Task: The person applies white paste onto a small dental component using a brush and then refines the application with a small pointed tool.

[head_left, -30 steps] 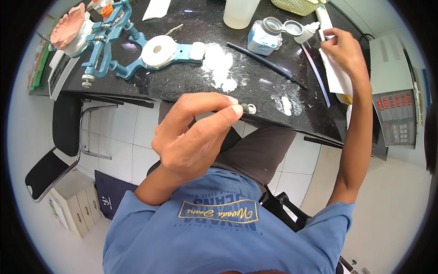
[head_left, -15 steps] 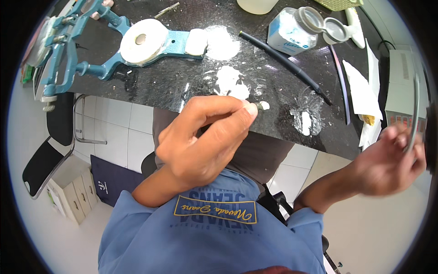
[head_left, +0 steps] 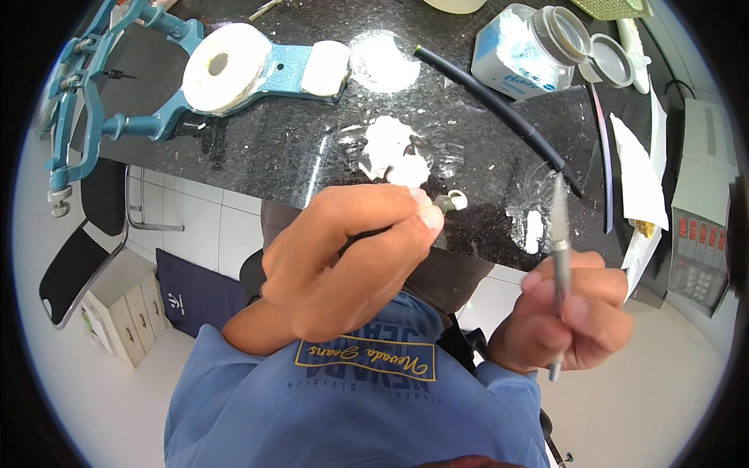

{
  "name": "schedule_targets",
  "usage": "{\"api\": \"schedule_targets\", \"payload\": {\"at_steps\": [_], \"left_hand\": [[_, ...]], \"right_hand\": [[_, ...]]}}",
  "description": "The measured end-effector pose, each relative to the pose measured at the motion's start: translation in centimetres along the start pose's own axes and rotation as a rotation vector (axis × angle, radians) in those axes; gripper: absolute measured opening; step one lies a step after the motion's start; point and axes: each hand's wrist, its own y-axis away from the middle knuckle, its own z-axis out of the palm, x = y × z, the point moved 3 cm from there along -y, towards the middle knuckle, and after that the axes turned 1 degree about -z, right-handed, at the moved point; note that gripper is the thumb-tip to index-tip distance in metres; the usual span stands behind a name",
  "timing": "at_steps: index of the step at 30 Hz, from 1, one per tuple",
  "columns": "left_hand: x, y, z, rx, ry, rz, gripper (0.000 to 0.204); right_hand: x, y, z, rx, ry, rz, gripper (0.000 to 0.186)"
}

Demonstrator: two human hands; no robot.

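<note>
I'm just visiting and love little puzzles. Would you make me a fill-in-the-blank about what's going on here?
1. While the left hand pinches a small piece, the ____ hand holds a metal knife.
2. The metal frame bearing a round white disc is coloured ____.
3. The lid of the jar stands ____.
4. Beneath the white smears, the tabletop is mostly ____.

Missing words: right; blue; open; black.

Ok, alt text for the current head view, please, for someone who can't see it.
A person's left hand pinches a small dark piece with a pale end; the right hand holds a slim metal knife-like tool. Beyond them, a black worktop bears white smears, a blue frame, a dark pen-like tool and an open jar.
</note>
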Motion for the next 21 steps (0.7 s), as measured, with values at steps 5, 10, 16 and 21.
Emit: {"api": "schedule_targets", "payload": {"at_steps": [5, 10, 16, 21], "left_hand": [[0.1, 0.2, 0.1, 0.009, 0.023, 0.019, 0.021], [0.0, 0.3, 0.2, 0.025, 0.027, 0.023, 0.022], [0.1, 0.4, 0.4, 0.054, 0.013, 0.021, 0.023], [0.2, 0.5, 0.4, 0.046, 0.005, 0.047, 0.024]], "right_hand": [[-0.3, -0.2, 1.6, 0.073, 0.19, 0.014, 0.036], [0.0, 0.3, 1.8, 0.065, 0.213, -0.027, 0.031], [0.2, 0.4, 2.0, 0.054, 0.211, -0.03, 0.031], [0.1, 0.3, 1.9, 0.03, 0.22, 0.016, 0.032]]}}
